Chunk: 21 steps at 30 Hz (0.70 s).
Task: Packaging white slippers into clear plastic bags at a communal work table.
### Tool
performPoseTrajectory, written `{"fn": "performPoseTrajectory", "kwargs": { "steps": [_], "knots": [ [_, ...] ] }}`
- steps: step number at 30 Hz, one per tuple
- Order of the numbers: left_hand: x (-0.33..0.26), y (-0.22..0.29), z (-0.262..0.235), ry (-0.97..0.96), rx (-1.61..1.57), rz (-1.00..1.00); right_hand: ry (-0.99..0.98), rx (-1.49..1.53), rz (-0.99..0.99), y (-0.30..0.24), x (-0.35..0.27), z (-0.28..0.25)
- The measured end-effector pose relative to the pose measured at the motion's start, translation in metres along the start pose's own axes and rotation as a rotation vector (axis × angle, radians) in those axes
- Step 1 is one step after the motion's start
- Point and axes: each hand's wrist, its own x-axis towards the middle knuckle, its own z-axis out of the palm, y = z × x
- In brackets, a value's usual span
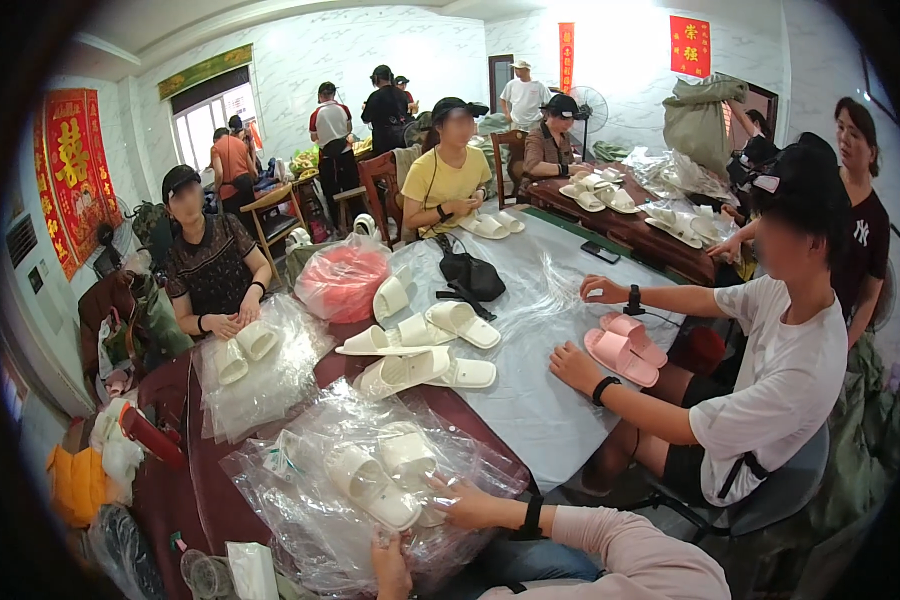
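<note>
— Closest in, what do both hands have?
— Left hand (391, 562) pinches the near edge of a clear plastic bag (300, 520), grip closed on the film. Right hand (467, 503) lies flat on that bag with fingers spread, not clasping anything. Inside the bag sit two white slippers (375, 478), side by side on the near end of the bench (530, 400).
— And just beyond?
— More white slippers (420, 350) lie loose mid-bench, beside a stack of empty clear bags (260, 385). A red bundle in clear plastic (342, 280) stands behind them, a black pouch (470, 275) to its right.
— Further out?
— A person on the right handles pink slippers (622, 348). Red rectangular wall hangings with gold characters (70, 165) fill the left wall; a smaller red square sign (689, 45) and a narrow red strip (566, 55) hang on the far wall.
</note>
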Motion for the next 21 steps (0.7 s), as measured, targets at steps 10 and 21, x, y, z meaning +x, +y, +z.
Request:
{"fn": "performPoseTrajectory", "kwargs": {
  "steps": [10, 21],
  "knots": [
    [0.008, 0.004, 0.005, 0.093, -0.223, -0.235, 0.058, -0.361, 0.157, -0.021, 0.016, 0.003],
    [-0.003, -0.019, 0.022, 0.174, -0.826, -0.477, 0.134, -0.591, 0.347, -0.03, 0.033, 0.014]
  ]
}}
